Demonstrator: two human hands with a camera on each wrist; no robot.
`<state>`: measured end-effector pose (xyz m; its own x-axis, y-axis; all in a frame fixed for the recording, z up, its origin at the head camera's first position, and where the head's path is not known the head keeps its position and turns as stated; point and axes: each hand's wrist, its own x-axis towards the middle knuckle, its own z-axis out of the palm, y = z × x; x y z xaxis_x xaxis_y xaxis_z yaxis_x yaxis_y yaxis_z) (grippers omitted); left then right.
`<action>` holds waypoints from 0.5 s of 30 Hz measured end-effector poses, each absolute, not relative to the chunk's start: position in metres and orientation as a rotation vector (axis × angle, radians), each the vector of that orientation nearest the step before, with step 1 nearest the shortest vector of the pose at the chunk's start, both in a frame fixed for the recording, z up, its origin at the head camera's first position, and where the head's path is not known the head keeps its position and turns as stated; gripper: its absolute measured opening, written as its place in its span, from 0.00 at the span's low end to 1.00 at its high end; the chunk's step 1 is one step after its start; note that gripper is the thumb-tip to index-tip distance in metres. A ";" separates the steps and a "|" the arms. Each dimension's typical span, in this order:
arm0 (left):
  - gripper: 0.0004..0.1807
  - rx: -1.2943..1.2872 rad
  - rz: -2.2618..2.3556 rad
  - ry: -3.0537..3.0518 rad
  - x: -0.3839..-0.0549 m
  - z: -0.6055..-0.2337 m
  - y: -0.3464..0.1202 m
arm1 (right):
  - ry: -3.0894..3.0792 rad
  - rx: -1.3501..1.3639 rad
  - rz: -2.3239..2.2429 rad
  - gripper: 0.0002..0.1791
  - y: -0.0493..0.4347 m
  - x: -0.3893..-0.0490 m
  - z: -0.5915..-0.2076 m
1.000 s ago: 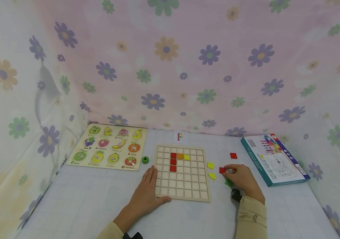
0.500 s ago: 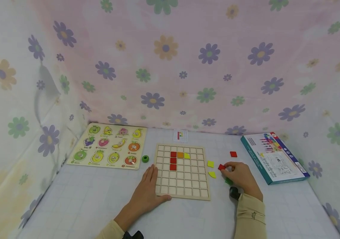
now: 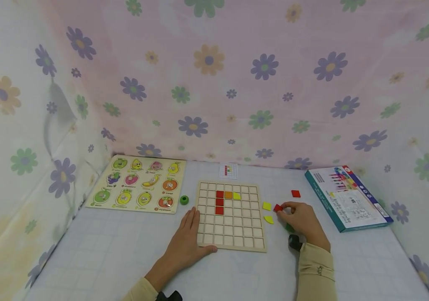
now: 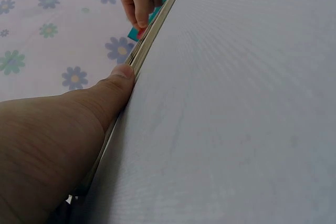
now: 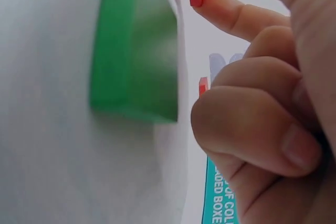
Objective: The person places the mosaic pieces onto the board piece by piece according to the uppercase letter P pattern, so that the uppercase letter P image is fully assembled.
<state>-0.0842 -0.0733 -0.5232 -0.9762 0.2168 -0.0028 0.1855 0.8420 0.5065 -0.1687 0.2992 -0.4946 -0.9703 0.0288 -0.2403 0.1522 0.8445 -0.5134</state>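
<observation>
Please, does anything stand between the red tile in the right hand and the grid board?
Yes: a loose yellow square lies flat between the red tile, pinched in the right hand, and the grid board. A curved yellow piece lies on the square's near side. Both look low, so lifting the tile over them should probably suffice.

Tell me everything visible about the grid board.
The grid board is pale, apparently wooden, with a plain outer frame and thin dividers forming square cells. It lies flat on the white cloth. Three red tiles form a column; an orange tile and yellow tile extend right from the top one. The left hand touches its left and near edges.
</observation>
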 end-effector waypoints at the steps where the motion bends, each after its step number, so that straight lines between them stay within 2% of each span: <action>1: 0.68 0.327 0.809 2.958 -0.084 -0.523 -0.073 | 2.804 0.133 -0.807 0.25 0.298 -0.169 -0.494; 15: 0.68 0.345 0.821 2.967 -0.083 -0.521 -0.074 | 2.857 -0.012 -0.841 0.19 0.271 -0.171 -0.484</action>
